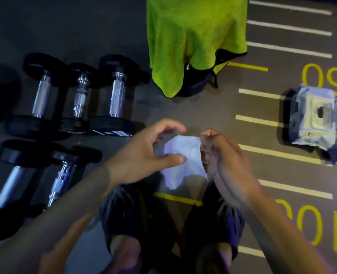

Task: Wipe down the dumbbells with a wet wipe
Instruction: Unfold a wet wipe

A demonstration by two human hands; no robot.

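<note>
A crumpled white wet wipe (183, 159) hangs between my two hands above the floor. My right hand (225, 163) pinches its upper right edge with curled fingers. My left hand (144, 153) is spread beside it, thumb touching the wipe's left side and fingers arched over the top without gripping. Several dumbbells with chrome handles and black heads lie on the dark floor to the left: three in a back row (115, 95) and two nearer ones (62, 177).
A wet wipe pack (314, 117) lies on the floor at the right, its flap open. A lime green towel (195, 36) drapes over a dark bag at the top centre. My shoes (229, 222) stand below my hands. Painted lines and yellow numbers mark the floor.
</note>
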